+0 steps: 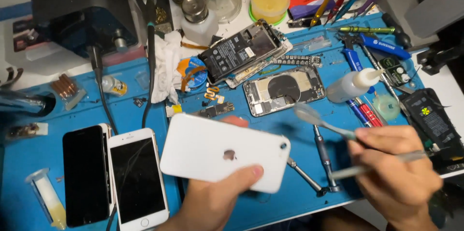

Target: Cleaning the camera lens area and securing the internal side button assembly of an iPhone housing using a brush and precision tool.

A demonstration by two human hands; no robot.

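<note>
Open blue mat [38,156] left of the black phone [86,175], save a syringe [47,202] low down. Right of that phone, blocked at once by the white-fronted phone [137,178] (touching it). Farther right, crowded: screwdrivers [321,156], opened phone chassis [284,89], squeeze bottle [353,84]. Above it, cables [102,100] across.

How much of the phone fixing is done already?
Looks partway. Done: an opened phone frame lies on the blue mat with its insides showing, and a battery assembly lies apart from it. In hand: the left hand holds a white phone back, and the right hand holds a blurred clear-handled brush. Left: the back is not on the frame.
</note>
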